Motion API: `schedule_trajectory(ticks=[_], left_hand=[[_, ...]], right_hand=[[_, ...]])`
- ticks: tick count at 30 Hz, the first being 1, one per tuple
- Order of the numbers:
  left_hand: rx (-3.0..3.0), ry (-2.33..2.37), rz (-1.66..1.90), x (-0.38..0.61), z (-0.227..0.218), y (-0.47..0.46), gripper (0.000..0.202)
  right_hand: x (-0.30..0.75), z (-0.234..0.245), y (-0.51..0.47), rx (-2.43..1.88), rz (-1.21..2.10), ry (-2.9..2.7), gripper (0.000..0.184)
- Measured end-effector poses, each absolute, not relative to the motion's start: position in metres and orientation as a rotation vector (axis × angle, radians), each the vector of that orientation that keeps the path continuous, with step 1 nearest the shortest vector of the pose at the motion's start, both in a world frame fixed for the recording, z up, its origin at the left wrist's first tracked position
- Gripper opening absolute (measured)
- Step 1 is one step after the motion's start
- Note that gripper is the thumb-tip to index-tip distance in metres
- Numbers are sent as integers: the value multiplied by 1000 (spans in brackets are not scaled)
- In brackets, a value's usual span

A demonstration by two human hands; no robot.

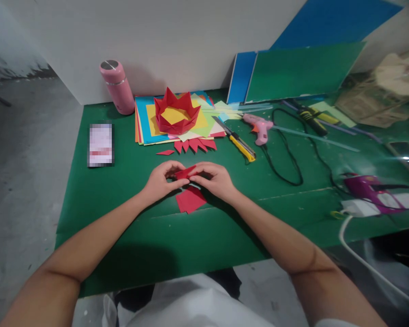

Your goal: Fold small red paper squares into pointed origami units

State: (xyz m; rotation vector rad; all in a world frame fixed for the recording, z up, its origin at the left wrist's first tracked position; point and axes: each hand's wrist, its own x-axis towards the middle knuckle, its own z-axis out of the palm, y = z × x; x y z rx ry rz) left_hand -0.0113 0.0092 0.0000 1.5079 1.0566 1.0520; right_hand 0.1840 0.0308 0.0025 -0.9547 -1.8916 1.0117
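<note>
A small red piece of folded paper (184, 173) is pinched between both of my hands above the green table. My left hand (163, 182) grips its left end, thumb in front and fingers behind. At the right end, my right hand (214, 178) presses it between thumb and fingers. Just below my hands lie several flat red paper squares (191, 200). Beyond them, a row of red folded paper pieces (195, 145) rests by the paper stack, with a single red diamond-shaped piece (165, 152) at its left.
A red paper crown-shaped ring (177, 120) sits on stacked coloured paper (141, 125). A yellow utility knife (241, 147) and pink glue gun (259, 127) lie to the right, with a black cord. A pink bottle (118, 88) stands back left; a purple-and-white power strip (378, 200) lies right.
</note>
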Motion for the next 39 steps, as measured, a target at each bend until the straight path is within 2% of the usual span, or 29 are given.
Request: schedule_trajectory(ticks=[4, 13, 22, 28, 32, 39], left_hand=[[1499, 1117, 1056, -10, 0, 8, 23], [1381, 1151, 1063, -5, 4, 2, 26], [1271, 1115, 1034, -3, 0, 1, 31], [1357, 1153, 1068, -4, 3, 0, 24], [1414, 1204, 1097, -5, 4, 1, 24], [1423, 1160, 1132, -4, 1, 1, 32]], right_hand=[[180, 1, 28, -970, 1131, -1776, 12], [176, -2, 29, -896, 1494, -1485, 42], [178, 1, 29, -937, 1422, -1525, 33], [178, 2, 30, -979, 1535, -1506, 41], [179, 4, 30, -1024, 1583, -1541, 30], [179, 6, 29, -1114, 1530, -1546, 38]])
